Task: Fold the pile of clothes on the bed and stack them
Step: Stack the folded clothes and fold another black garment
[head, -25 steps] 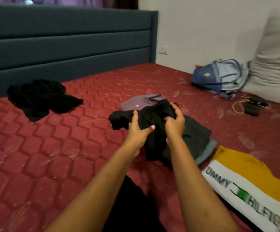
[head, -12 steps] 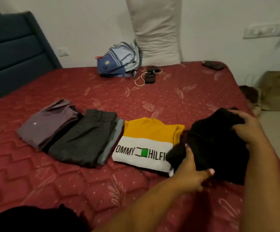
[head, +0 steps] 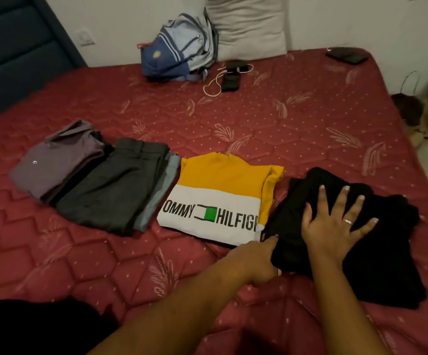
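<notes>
Four bundles are lying side by side in a row across the bed (head: 79, 252), so I am judging the folding to be nearly done and the stacking not yet begun. From my left I am counting one purple shirt (head: 54, 165), folded; one pair of dark grey trousers (head: 115, 185), folded and sitting on one pale blue garment (head: 161, 190) whose edge is peeking out beneath; one yellow and white T-shirt (head: 218, 198), folded with its lettering facing up; and one black garment (head: 387, 252), lying just beside the T-shirt at the right end of the row. I am finishing that black piece: my right hand (head: 336, 226) is lying flat on top of it, fingers (head: 341, 201) spread straight and pressing the cloth down, gripping nothing, while my left hand (head: 256, 260) is curling its fingers round the near left edge and pinching it. Its far side is looking rumpled, so I am expecting some more smoothing before it counts as folded. Gathering the four bundles into a single stack is what I am reckoning remains. One dark patch of cloth (head: 28, 326) is showing at the lower left corner; I cannot tell whether it is another garment waiting.
</notes>
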A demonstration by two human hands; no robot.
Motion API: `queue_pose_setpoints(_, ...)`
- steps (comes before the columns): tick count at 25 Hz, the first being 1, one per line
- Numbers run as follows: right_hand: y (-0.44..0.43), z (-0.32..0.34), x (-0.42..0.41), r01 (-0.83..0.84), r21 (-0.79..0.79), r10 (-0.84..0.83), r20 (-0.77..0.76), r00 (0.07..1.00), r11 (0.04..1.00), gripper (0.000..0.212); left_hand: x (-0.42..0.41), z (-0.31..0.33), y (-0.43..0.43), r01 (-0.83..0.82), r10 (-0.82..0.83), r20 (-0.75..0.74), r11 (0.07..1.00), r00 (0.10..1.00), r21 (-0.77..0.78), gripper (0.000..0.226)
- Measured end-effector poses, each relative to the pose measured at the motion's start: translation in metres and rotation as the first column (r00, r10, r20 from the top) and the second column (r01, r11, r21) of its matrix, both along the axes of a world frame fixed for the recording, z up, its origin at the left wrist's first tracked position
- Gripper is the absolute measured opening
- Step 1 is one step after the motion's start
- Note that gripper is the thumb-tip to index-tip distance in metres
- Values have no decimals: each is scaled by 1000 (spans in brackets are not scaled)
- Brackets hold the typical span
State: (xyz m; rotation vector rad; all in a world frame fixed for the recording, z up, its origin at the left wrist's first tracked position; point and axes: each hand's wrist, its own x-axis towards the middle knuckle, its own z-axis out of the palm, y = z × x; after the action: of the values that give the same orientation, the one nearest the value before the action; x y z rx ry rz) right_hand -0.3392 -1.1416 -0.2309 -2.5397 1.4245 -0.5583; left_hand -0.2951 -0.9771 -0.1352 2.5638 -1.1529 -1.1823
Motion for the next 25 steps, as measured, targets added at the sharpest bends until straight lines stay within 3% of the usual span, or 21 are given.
queue_pose_setpoints(2, 3, -3, 2, -12, -8, 12, -9, 1000, 1000, 59, 4, 2, 1, 3, -2, 48, 1000, 999, -10, 77)
queue_pose_setpoints(6, 7, 10, 3, 8, 23, -8, 1, 1000, 1000, 56, 26, 14, 28, 3, 46, 286, 986, 957, -167, 66)
queue_pose_setpoints(9, 38, 43, 34, 34, 34, -35, 32, 999, 999, 61, 51, 25, 62, -59, 124, 437, 986, 891, -159, 74)
queue_pose_setpoints(16, 178, 135, 162, -347, -38, 349, 117, 930, 937, 70, 102, 43, 145, -269, 319, 632, 947, 706, -177, 80)
queue_pose_setpoints(20, 245, 156, 201, -566, 9, 565, 51, 824, 824, 76, 140, 58, 195, -408, 440, 624, 890, 645, -206, 81)
queue_pose_setpoints(25, 319, 150, 238, -694, 78, 698, -56, 714, 716, 75, 184, 70, 278, -572, 568, 619, 789, 543, -223, 89)
